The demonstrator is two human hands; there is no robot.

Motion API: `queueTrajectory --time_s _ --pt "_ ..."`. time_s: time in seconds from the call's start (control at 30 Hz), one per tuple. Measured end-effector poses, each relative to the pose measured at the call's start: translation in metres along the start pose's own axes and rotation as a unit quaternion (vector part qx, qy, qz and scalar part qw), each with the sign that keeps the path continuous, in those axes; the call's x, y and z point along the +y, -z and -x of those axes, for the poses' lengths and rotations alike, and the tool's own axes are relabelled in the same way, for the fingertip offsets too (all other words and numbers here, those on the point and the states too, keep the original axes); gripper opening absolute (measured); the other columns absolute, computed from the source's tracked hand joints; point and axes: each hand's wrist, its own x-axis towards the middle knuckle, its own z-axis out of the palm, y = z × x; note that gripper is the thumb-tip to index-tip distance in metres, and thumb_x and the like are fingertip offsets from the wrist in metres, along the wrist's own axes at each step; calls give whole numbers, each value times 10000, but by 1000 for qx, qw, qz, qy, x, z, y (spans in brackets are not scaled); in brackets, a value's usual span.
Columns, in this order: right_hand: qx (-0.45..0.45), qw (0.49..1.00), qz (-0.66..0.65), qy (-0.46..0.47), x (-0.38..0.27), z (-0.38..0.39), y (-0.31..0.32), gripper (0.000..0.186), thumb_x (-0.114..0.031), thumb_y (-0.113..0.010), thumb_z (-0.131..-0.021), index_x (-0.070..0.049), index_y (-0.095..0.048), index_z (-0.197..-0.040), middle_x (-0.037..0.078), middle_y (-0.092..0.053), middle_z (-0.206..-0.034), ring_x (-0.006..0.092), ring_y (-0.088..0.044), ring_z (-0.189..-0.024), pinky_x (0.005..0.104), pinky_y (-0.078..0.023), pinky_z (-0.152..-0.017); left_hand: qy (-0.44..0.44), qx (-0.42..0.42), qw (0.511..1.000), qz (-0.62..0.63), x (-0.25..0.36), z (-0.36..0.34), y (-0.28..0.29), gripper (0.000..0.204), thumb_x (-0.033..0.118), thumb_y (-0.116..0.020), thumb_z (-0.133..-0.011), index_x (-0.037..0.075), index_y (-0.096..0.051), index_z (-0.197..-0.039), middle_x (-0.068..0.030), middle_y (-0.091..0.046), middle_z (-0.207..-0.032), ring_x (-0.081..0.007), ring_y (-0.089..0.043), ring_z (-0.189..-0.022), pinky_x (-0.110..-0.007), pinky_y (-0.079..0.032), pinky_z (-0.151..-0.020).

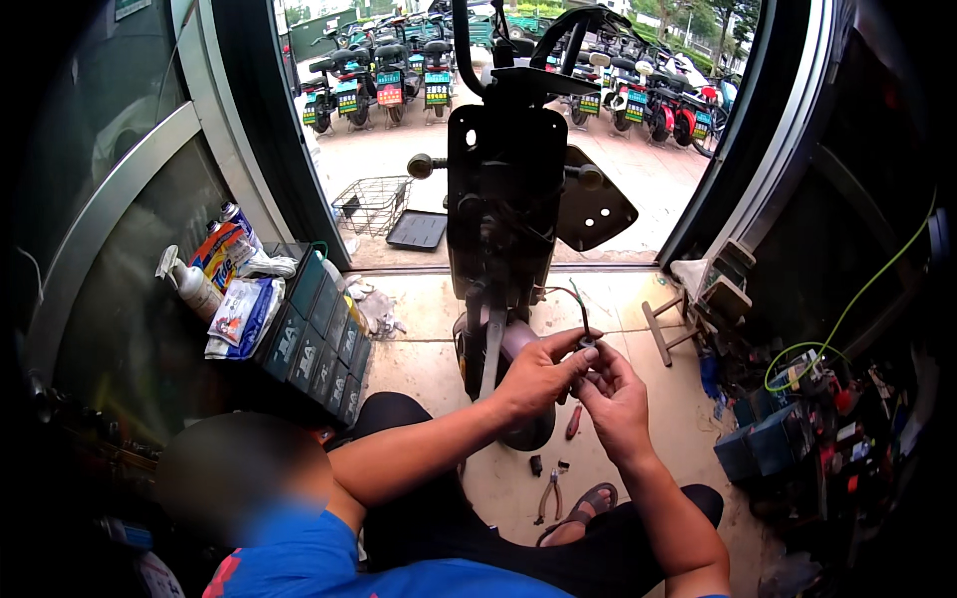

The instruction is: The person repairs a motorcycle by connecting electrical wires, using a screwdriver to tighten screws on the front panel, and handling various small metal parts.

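Observation:
In front of the scooter's dark rear end [503, 189], my two hands meet fingertip to fingertip. My left hand [533, 379] is closed, pinching the end of a thin black cable [583, 311] that runs down from the scooter. My right hand [616, 404] is closed on the same cable end from the other side. A small greyish fitting [586, 344] shows between the fingertips, its details mostly covered. Just below my hands, a red-handled screwdriver [574, 421] lies on the floor. Nearer to me lie pliers [551, 496] and a small black part [536, 465].
At left, a stack of dark batteries [317, 329] carries a spray bottle [189, 284] and packets. A small wooden stool [726, 289] stands at right, beside piled parts and tools [797, 448]. A wire basket [371, 204] and black tray [417, 230] lie beyond the doorway.

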Motion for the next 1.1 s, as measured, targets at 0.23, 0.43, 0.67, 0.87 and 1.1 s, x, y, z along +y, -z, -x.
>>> queueTrajectory --time_s 0.23,0.43,0.67,0.87,1.1 --pt "-103 990 -92 -41 -7 11 -17 700 -18 -641 -1036 64 -256 -1616 173 -519 -1516 245 -539 -1396 364 -435 -1178 -97 10 993 61 11 1 -4 375 181 -671 -1074 66 -594 -1422 -9 -663 -1226 -26 -575 -804 -194 -495 -680" --pt "-50 996 -18 -69 3 11 -13 322 -107 -630 -1036 10 -577 -1331 57 -676 -1113 113 -624 -889 261 -477 -690 -220 -12 966 -133 -8 6 -12 377 110 -763 -988 41 -677 -1349 -44 -665 -1169 -132 -615 -1076 -273 -504 -940" --pt "-18 991 -7 -130 -1 9 -18 275 -36 -613 -1030 56 -636 -1288 106 -722 -1169 155 -698 -1041 277 -576 -894 -242 52 960 -134 5 5 -12 459 146 -790 -970 32 -651 -1392 -42 -677 -1117 -130 -610 -1000 -281 -511 -869" --pt "-57 964 -160 -206 6 -3 -2 182 -70 -588 -1013 7 -641 -1170 79 -707 -991 167 -704 -890 314 -616 -767 -185 121 973 -66 27 -4 17 464 113 -819 -951 63 -602 -1358 4 -646 -1037 -57 -589 -950 -225 -508 -840" --pt "-98 972 -176 -119 -16 -25 0 386 -241 -738 -1020 -19 -561 -1280 -44 -559 -795 38 -434 -592 208 -319 -534 -191 39 970 -145 26 -1 43 316 31 -814 -919 37 -687 -1208 -5 -692 -1121 -84 -651 -1035 -251 -545 -933"
